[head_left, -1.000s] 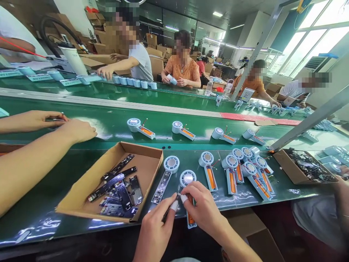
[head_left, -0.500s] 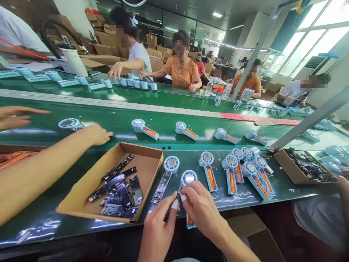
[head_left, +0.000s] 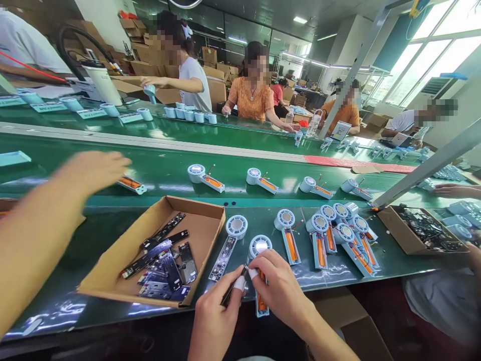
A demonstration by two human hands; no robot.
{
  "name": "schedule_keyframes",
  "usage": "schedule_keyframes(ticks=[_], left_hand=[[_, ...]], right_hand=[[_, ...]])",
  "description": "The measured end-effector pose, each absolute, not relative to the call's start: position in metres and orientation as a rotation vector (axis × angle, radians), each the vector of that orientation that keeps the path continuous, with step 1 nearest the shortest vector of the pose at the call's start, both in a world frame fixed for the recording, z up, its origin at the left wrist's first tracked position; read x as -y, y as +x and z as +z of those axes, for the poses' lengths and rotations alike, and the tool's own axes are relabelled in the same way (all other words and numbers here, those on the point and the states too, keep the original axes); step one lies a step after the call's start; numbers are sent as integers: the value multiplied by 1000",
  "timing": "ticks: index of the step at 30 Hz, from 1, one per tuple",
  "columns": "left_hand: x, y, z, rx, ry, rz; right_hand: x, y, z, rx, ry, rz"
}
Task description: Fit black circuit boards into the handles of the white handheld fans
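Note:
My left hand [head_left: 216, 316] is closed on a narrow black circuit board [head_left: 227, 295], tilted over the table edge. My right hand [head_left: 280, 288] pinches close to the board's upper end; what lies between its fingertips is too small to make out. White wraps cover a fingertip on each hand. Partly under my right hand lies a light-blue handheld fan body [head_left: 260, 244], its orange-filled handle open. Just left of it rests another fan body [head_left: 236, 226] with a circuit board [head_left: 223, 258] in its handle. A cardboard tray [head_left: 99, 286] of loose boards stands left of my hands.
Several open fan bodies [head_left: 319, 223] cluster at right, near a box of dark parts [head_left: 424, 228]. A green conveyor belt [head_left: 169, 150] carries more fans. A co-worker's arm [head_left: 63, 200] reaches in from the left. A metal post [head_left: 424, 165] slants at right.
Fans on the belt have shifted slightly right. The co-worker's arm at left has moved, blurred. Across the belt, a person has lifted a light-blue part. My own hands have barely moved.

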State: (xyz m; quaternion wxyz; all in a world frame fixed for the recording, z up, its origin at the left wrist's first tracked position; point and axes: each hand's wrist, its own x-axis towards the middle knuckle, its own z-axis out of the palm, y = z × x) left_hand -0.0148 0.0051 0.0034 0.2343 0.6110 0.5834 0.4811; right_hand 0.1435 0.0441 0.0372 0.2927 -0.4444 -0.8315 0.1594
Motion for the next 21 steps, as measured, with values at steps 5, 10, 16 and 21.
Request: schedule_keyframes(ticks=[5, 10, 16, 21], left_hand=[[-3, -10, 4, -1571, 1903, 1441], [-7, -18, 8, -1491, 1900, 1401], [-16, -32, 17, -1357, 1762, 1254], [-23, -47, 3, -1241, 1704, 1086]], right_hand=[[-42, 139, 35, 2248, -1219, 320], [-48, 144, 34, 2143, -1150, 578], [-57, 152, 46, 2173, -1056, 798], [-60, 156, 45, 2219, -1004, 798]])
